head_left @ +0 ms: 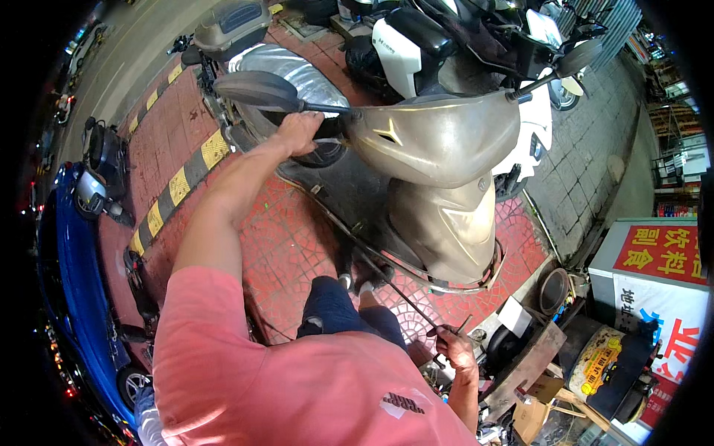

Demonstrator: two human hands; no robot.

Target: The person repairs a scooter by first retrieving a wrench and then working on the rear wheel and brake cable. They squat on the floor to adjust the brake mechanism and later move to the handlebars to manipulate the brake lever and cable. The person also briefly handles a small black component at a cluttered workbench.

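Observation:
A bronze-coloured scooter (442, 208) with a scratched front panel stands in front of me. My left hand (299, 132) is wrapped round its handlebar grip, just below the dark left mirror (256, 91). Low on the right, my right hand (455, 348) is closed round the near end of a long thin dark rod (401, 293). A short bar sticks out beside the fingers. From that hand the rod slants up and left toward the scooter's lower side rail (320, 195); I cannot tell whether it touches. The other mirror (579, 58) stands out on the right.
Other parked scooters, one white (398, 56), crowd behind. Yellow-and-black kerb blocks (178, 186) line the left, with a blue car (78, 282) beyond. At right are a wooden board (524, 368), a black drum-like container (595, 372), cardboard and a sign box (654, 256). Red tiles (279, 245) lie underfoot.

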